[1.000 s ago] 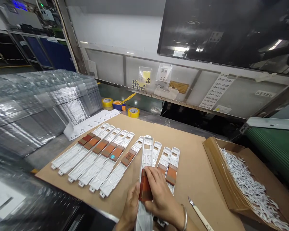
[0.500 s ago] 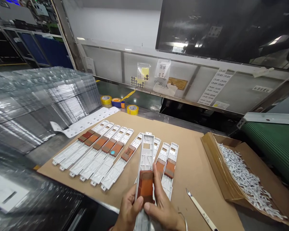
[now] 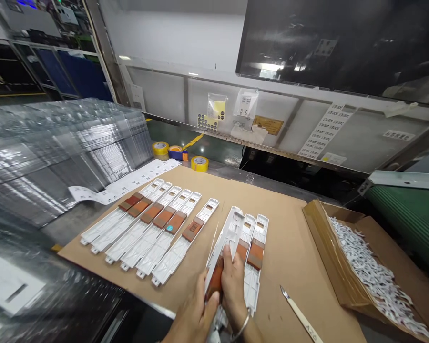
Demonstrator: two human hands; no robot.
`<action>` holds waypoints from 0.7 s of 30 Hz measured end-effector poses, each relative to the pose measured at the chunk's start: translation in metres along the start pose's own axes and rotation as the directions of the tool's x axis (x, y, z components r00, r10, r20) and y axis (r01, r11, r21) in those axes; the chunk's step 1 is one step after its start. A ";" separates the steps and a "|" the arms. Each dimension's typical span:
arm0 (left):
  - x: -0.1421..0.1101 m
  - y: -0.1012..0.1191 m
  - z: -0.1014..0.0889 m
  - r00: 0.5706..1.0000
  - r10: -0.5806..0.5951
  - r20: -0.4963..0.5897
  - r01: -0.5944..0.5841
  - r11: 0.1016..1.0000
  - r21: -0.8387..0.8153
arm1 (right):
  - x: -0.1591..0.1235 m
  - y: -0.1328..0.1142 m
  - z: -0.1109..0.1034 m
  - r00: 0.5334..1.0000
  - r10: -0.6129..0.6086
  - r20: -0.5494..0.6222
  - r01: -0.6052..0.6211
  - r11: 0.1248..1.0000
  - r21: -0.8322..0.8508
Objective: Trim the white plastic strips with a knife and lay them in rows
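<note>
White plastic trays [image 3: 157, 252], eight on the cardboard sheet [image 3: 289, 247], bear brown strips [image 3: 175, 222]; another tray [image 3: 229, 233] is gripped, fingers closed, by left hand [image 3: 195, 314] and right hand [image 3: 234, 286].

A brown cardboard sheet [image 3: 289, 247] is the work surface, carrying eight white plastic strips [image 3: 171, 252] with orange-brown pads, side by side, a craft knife [image 3: 300, 317] near its right side, and a cardboard box [image 3: 329, 252] of white plastic pieces [image 3: 372, 271] at its right edge.
</note>
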State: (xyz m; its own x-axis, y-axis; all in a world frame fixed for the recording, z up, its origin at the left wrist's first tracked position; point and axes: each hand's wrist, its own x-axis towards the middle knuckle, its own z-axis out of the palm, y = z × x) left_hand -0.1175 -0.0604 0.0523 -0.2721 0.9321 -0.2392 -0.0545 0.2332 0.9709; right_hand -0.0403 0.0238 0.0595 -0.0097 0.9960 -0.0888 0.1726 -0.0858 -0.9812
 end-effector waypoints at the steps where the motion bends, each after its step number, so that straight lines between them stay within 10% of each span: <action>1: 0.005 0.002 -0.004 1.000 0.020 0.013 -0.021 0.997 0.081 | 0.007 0.002 0.004 1.000 -0.008 -0.005 0.008 1.000 -0.024; 10: 0.079 0.013 -0.043 0.973 0.232 0.004 -0.207 0.858 0.471 | 0.057 0.003 -0.007 0.939 -0.201 0.279 0.312 0.840 -0.445; 21: 0.115 -0.013 -0.012 0.936 0.332 0.112 -0.303 0.606 0.736 | -0.024 0.063 0.017 0.774 -0.251 0.581 0.633 0.352 -0.690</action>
State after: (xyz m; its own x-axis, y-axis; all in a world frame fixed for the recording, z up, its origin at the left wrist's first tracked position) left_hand -0.1600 0.0402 0.0126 -0.1653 0.9814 0.0974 0.7563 0.0628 0.6512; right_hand -0.0465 -0.0062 -0.0029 -0.6236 0.7778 0.0786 0.7342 0.6171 -0.2831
